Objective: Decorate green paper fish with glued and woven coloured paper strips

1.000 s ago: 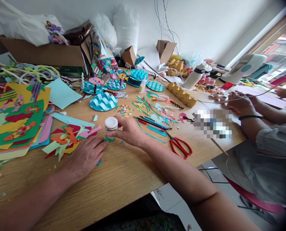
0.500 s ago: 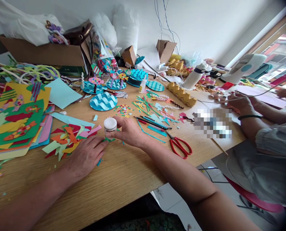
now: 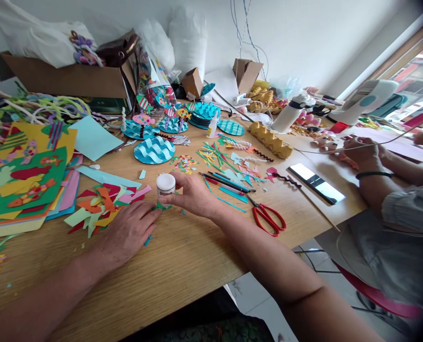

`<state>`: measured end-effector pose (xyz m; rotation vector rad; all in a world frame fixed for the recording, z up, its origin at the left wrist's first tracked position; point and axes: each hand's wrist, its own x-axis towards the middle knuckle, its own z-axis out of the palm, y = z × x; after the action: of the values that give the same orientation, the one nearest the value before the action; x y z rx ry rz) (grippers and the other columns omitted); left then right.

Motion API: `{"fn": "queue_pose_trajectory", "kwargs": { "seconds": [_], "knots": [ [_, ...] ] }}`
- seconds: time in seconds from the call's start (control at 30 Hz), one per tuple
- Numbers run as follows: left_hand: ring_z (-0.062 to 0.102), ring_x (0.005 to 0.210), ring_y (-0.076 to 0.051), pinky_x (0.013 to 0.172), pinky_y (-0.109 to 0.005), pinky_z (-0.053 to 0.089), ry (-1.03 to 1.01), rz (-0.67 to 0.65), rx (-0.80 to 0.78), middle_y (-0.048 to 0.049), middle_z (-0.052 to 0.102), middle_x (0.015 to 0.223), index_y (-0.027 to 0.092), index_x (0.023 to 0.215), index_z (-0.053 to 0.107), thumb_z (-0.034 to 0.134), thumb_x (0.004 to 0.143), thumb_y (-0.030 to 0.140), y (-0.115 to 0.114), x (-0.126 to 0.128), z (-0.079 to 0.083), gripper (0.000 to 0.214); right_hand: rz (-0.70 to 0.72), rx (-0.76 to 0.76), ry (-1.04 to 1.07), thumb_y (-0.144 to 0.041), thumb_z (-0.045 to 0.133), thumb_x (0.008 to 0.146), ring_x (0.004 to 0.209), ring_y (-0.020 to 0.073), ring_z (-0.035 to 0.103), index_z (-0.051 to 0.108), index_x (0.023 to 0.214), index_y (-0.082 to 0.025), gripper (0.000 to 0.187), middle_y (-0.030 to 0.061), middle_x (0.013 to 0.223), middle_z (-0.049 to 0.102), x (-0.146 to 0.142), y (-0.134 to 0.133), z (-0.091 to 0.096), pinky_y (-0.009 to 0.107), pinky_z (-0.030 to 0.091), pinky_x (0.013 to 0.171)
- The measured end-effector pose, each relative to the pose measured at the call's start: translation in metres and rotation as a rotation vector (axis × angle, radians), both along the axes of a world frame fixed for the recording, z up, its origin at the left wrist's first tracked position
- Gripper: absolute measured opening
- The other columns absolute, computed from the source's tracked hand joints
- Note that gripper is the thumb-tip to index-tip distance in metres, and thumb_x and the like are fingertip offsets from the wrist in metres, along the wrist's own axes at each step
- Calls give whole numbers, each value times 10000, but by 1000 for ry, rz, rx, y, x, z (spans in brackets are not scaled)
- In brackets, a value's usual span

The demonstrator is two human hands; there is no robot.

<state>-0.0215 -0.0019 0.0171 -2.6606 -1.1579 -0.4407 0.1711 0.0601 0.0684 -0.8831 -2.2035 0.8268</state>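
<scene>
My right hand (image 3: pixel 197 194) is closed around a small clear jar with a white lid (image 3: pixel 165 181), which stands upright on the table. Beneath and beside the jar lies a small green paper piece (image 3: pixel 158 206), partly hidden. My left hand (image 3: pixel 135 228) rests palm down, fingers stretched out, its fingertips by the base of the jar and the green piece. A bit of blue paper (image 3: pixel 148 240) pokes out under the left fingers. Colourful paper scraps (image 3: pixel 104 206) lie just beyond the left hand.
Red-handled scissors (image 3: pixel 268 219) and several pens (image 3: pixel 229 182) lie right of my hand. Blue wave-patterned discs (image 3: pixel 154 151) and a glue bottle (image 3: pixel 212 126) stand behind. A phone (image 3: pixel 318 183) and stick (image 3: pixel 320 209) lie near another person's hands (image 3: pixel 362 152). Coloured sheets (image 3: pixel 29 180) are at left.
The view has shifted slightly, so everything sits a little further right. Both hands keep their places at the jar, with no clear movement.
</scene>
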Motion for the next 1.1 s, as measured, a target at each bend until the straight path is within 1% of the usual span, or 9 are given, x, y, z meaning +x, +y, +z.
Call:
{"fn": "queue_pose_trajectory", "kwargs": {
  "seconds": [0.13, 0.33, 0.57, 0.73, 0.87, 1.03, 1.1],
  "knots": [
    [547, 991, -251, 813, -410, 474, -14, 17, -26, -108, 621, 1060, 152, 1040, 609, 338, 893, 236, 0, -1, -1, 319, -66, 26, -19, -353, 661, 723, 676, 107, 502, 581, 828, -141, 249, -3, 753, 578, -1, 0, 1, 223, 360, 611],
    [557, 961, -241, 814, -404, 474, -16, 13, -13, -100, 629, 1028, 159, 1025, 617, 325, 893, 230, 0, 1, 1, 328, -7, 8, 8, -342, 658, 727, 710, 109, 516, 583, 856, -146, 247, -1, 782, 590, -3, 1, -2, 225, 373, 641],
    [557, 955, -248, 792, -398, 485, 31, 18, 14, -101, 630, 1017, 148, 1010, 621, 356, 887, 222, -1, 1, 3, 301, -114, 17, 22, -307, 666, 721, 689, 105, 505, 579, 827, -138, 218, 2, 761, 585, 0, 5, 1, 220, 370, 633],
    [568, 932, -232, 808, -382, 480, 42, -14, 74, -99, 643, 991, 130, 996, 626, 337, 893, 203, 1, 2, 5, 315, -127, 15, 35, -326, 664, 719, 682, 101, 508, 589, 841, -152, 226, -2, 778, 598, 0, 7, -1, 217, 379, 635],
    [570, 930, -229, 806, -377, 477, 23, -6, 57, -91, 647, 993, 147, 1002, 631, 346, 891, 207, 1, 2, 3, 312, -153, 7, 36, -334, 663, 720, 687, 105, 518, 595, 854, -159, 231, -3, 768, 607, -2, 8, -2, 215, 383, 633],
    [565, 930, -234, 787, -380, 477, 18, 6, 55, -95, 647, 988, 149, 1006, 635, 328, 893, 208, 1, 1, 2, 332, -115, 41, 35, -341, 668, 717, 709, 105, 532, 605, 908, -161, 270, 0, 801, 618, -3, 9, -5, 211, 382, 636],
    [565, 931, -236, 778, -379, 481, 23, 8, 39, -92, 646, 994, 155, 1017, 632, 328, 891, 211, 0, 1, 3, 333, -140, 31, 18, -371, 652, 727, 710, 109, 535, 602, 912, -164, 282, 0, 795, 616, -2, 9, -5, 217, 382, 640]
  ]
}}
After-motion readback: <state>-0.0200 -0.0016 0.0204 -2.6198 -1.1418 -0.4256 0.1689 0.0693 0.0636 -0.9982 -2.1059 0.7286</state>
